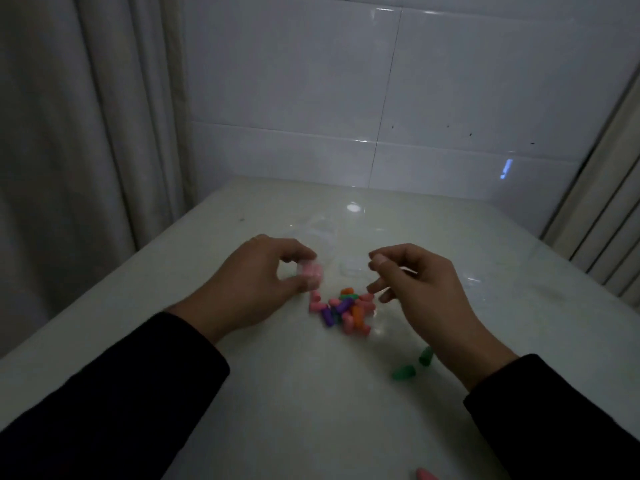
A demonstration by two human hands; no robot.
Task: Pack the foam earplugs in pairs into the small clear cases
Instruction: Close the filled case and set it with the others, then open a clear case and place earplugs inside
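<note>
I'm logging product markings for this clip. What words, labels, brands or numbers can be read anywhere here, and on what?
None can be read.
Clear case in the left hand: no print shows.
Earplugs: plain colours, no marks.
Wall tiles: a small bright bluish glint, a reflection, not legible text.

I log one pale, glossy table (242, 393), set against a tiled wall. On it I count a heap of pink, purple, orange and green earplugs (344, 310) near the middle, two green earplugs (412, 365) apart to its right, one pink earplug (426, 474) at the near edge, and faint clear cases (323, 237) beyond the heap.
</note>
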